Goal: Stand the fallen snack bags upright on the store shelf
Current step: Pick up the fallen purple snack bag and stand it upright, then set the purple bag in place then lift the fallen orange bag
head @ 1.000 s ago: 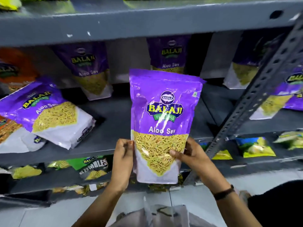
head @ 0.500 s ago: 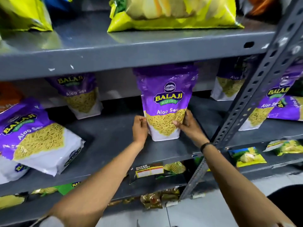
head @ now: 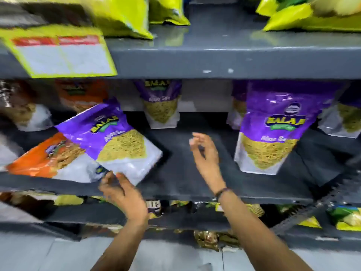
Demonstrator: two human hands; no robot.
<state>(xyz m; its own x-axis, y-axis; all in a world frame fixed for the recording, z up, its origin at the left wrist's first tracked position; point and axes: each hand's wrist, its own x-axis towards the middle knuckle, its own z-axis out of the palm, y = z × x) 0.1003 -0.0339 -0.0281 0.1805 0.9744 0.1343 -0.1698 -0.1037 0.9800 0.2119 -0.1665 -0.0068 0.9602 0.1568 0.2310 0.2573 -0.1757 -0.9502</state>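
Motion blur smeared the whole head view, heaviest on the yellow-green bags (head: 121, 18) at the top and both hands. Light fell from above, glaring off the upper grey shelf (head: 224, 45) and purple Aloo Sev pouch (head: 281, 122); the recesses beneath stayed dim, with wide-angle bending at the edges

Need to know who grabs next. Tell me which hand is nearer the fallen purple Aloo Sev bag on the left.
Left. The left hand is at the lower corner of the fallen purple bag, fingers about touching it. The right hand hangs open over bare shelf to its right.
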